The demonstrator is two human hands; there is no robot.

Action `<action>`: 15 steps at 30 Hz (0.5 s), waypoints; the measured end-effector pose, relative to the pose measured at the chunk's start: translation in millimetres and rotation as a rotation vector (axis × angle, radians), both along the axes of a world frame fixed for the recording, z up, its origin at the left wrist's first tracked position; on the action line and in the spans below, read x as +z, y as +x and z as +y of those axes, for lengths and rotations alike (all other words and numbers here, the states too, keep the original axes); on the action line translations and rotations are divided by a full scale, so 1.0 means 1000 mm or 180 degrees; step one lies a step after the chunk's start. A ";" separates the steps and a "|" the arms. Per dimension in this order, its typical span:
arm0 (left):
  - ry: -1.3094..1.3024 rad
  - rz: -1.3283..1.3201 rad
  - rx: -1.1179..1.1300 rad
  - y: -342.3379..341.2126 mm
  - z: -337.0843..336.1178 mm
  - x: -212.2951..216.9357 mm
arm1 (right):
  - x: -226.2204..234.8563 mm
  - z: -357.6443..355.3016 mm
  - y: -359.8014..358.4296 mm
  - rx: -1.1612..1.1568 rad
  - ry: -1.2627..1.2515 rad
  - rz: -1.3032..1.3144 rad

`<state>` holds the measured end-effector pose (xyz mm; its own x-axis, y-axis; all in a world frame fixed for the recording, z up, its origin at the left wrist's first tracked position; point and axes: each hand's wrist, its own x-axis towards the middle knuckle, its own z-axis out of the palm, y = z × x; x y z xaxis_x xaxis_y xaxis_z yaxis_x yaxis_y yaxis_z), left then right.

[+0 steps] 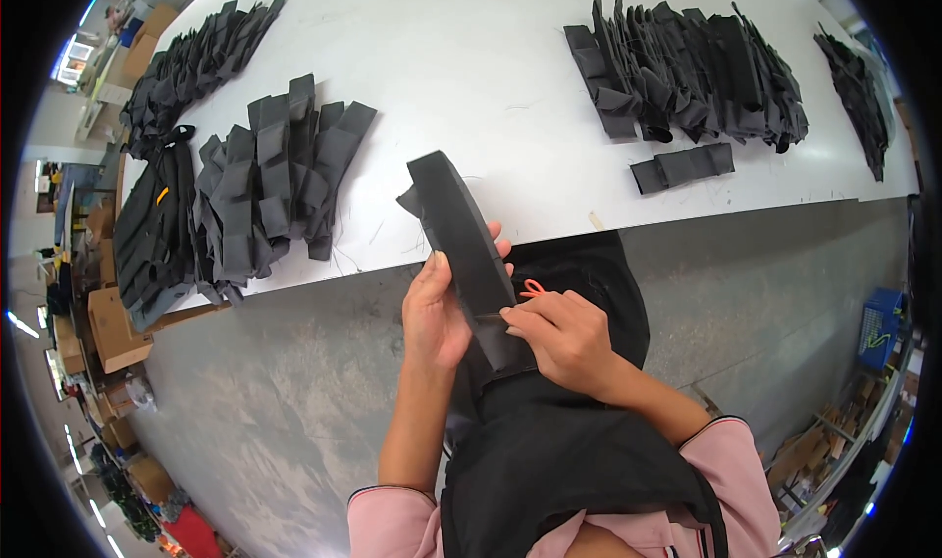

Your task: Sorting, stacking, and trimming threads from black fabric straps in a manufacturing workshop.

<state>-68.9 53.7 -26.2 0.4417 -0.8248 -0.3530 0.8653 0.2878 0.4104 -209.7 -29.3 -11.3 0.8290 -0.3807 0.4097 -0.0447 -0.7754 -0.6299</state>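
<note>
A folded black fabric strip (456, 214) slants over the table's near edge, its lower end close to my apron. My left hand (437, 308) is closed round it, thumb on the near face and fingertips showing past the right side. My right hand (564, 334) is closed in a pinch on a small tool with an orange-red loop (533, 288), which looks like scissors. Its thin metal tip (485, 316) lies against the lower part of the strip. My fingers hide most of the tool.
On the white table (461, 67) lie a left pile of black strips (265, 175), a right pile of strips (697, 72) and a single strip (682, 167). Dark fabric (157, 224) hangs at the left edge. Cardboard boxes (118, 327) and a blue crate (880, 327) stand beyond.
</note>
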 end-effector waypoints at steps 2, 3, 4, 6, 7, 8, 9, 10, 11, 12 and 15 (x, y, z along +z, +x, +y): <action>0.0016 -0.0071 -0.0069 0.001 0.001 0.002 | -0.002 -0.004 -0.001 -0.0155 0.0119 -0.0174; 0.0046 -0.0134 -0.0129 0.001 0.002 0.002 | -0.003 -0.006 -0.002 -0.0301 0.0253 -0.0340; 0.0047 -0.0139 -0.0130 0.001 0.002 0.003 | -0.003 -0.007 0.000 -0.0302 0.0254 -0.0345; 0.0150 -0.0320 -0.0198 0.000 0.001 0.005 | -0.002 -0.012 0.007 -0.0540 0.1091 -0.0076; 0.0147 -0.0322 -0.0206 -0.001 0.001 0.005 | -0.004 -0.016 0.007 -0.0459 0.0861 0.0127; 0.0173 -0.0349 -0.0236 -0.002 0.001 0.006 | -0.003 -0.017 0.009 -0.0465 0.0859 0.0124; 0.0198 -0.0378 -0.0260 -0.003 0.001 0.006 | -0.001 -0.017 0.012 -0.0382 0.0886 0.0115; 0.0196 -0.0385 -0.0258 -0.004 0.000 0.007 | 0.001 -0.017 0.014 -0.0297 0.0914 0.0106; 0.0238 -0.0371 -0.0260 -0.005 0.000 0.007 | 0.001 -0.017 0.016 -0.0294 0.0913 0.0100; 0.0279 -0.0350 -0.0269 -0.005 0.000 0.006 | 0.000 -0.017 0.017 -0.0270 0.0688 0.0085; 0.0227 -0.0218 -0.0245 -0.006 0.000 0.003 | -0.005 -0.016 0.017 -0.0279 0.0241 -0.0014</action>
<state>-74.8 53.4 -23.0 0.4033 -0.8309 -0.3833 0.8530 0.1897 0.4863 -192.9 -44.8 -15.9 0.7895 -0.4815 0.3807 -0.1072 -0.7189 -0.6868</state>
